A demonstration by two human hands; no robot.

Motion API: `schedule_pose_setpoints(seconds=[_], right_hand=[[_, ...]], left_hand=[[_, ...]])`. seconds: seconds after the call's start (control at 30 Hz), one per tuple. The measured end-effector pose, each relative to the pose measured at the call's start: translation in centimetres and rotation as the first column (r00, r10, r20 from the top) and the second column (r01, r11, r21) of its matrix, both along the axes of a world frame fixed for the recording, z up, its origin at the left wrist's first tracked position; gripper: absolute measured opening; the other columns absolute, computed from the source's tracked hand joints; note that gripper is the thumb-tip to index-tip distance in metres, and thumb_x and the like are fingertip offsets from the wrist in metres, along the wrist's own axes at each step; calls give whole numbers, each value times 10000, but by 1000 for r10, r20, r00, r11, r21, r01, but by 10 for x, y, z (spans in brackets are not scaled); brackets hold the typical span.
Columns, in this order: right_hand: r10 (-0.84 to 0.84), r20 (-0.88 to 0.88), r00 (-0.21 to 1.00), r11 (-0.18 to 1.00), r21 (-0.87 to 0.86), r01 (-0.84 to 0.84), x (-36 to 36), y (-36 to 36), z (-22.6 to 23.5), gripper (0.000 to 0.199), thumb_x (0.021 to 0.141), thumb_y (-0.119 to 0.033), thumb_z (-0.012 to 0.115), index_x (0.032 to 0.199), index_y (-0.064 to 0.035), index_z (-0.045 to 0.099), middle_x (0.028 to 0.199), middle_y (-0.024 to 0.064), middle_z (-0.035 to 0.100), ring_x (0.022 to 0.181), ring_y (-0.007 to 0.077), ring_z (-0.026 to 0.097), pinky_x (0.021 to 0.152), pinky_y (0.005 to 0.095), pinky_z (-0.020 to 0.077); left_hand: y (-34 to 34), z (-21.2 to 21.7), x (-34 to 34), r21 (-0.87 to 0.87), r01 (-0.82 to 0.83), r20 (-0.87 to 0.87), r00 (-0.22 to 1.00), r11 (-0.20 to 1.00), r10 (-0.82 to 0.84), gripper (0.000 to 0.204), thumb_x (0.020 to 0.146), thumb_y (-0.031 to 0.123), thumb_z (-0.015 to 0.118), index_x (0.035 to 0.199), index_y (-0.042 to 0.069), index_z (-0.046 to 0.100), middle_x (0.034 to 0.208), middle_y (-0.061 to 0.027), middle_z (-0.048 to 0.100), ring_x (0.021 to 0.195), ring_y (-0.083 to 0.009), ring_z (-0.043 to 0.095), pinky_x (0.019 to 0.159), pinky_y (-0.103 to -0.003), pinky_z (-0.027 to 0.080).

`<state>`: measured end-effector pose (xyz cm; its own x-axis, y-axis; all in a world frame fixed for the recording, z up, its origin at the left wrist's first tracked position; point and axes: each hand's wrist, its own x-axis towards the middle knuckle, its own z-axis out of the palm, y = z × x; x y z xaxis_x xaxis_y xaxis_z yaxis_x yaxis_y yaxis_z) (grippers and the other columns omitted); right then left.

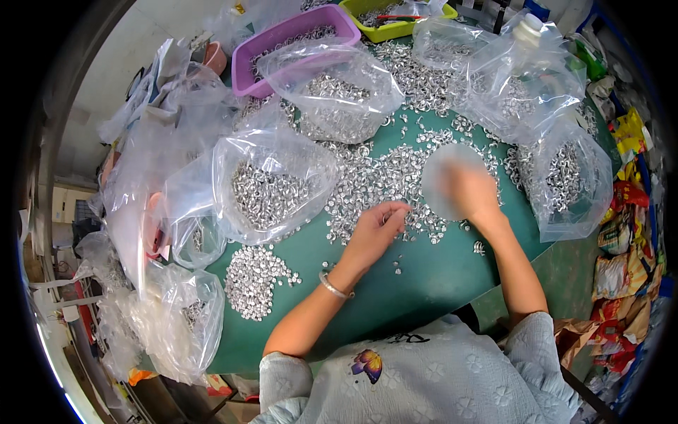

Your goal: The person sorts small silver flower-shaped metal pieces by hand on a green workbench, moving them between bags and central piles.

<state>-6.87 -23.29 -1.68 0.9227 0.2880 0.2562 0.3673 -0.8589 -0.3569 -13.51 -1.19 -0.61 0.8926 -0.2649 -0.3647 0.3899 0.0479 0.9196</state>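
Note:
Many small silvery metal pieces [385, 173] lie in a wide heap on the green tabletop [332, 300]. At the near edge of this heap is my left hand [378, 230], its thumb and fingers drawn together; what they hold, if anything, is too small to make out. Over the heap's right side is my right hand [472, 189], its fingers smeared by a blurred patch, so their grip does not show. A few loose pieces [397, 268] lie just below my left hand. Farther left sits a separate pile of small silvery pieces [251, 283].
Clear plastic bags of metal pieces stand around the heap: one at left [272, 194], one behind [339, 106], one at right [565, 180]. A purple basin [244, 60] and a yellow-green basin [395, 30] hold more at the back. Colourful packaging [628, 205] piles up beyond the table's right edge.

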Motion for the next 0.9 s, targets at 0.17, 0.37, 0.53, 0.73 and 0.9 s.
schedule_pose_setpoints(seconds=[0.17,0.37,0.53,0.73,0.9], right_hand=[[192,-71,979,978,-68,-197,-48,10,4,404,862,-250,665,1236,-116,596,657,133,660,560,317,642,507,424,493],[327,-93,940,908,306,-286,-55,-2,16,228,885,-194,628,1081,-96,690,773,115,687,651,329,656,571,403,515],[-161,-28,987,969,187,163,7,-37,5,193,907,-199,612,1034,-83,701,670,157,650,606,350,635,552,436,489],[89,-32,996,979,-179,-93,-20,-8,-5,343,900,-242,603,1185,-54,623,554,104,610,499,269,626,438,402,462],[133,-257,957,982,-98,-162,-72,11,9,498,896,-227,614,1341,-40,490,532,118,587,462,313,590,442,428,439]], left_hand=[[5,1,26,-219,-117,-152,985,969,84,248,1004,94,450,1198,6,576,779,2,548,593,-48,400,522,-195,326],[-6,0,28,-97,-60,-51,997,993,55,275,979,31,436,1211,-19,575,849,-10,591,618,-46,416,538,-195,345],[-9,-7,37,213,17,170,984,977,-54,271,989,53,436,1199,6,600,777,14,572,609,-32,409,529,-188,337],[-10,-8,60,-17,4,68,998,1000,-3,276,997,42,415,1202,-8,592,791,0,571,582,-42,404,493,-193,319],[-10,-4,53,-83,-75,-64,996,994,69,296,957,-16,441,1224,-17,570,897,-11,585,645,-53,439,532,-198,349]])
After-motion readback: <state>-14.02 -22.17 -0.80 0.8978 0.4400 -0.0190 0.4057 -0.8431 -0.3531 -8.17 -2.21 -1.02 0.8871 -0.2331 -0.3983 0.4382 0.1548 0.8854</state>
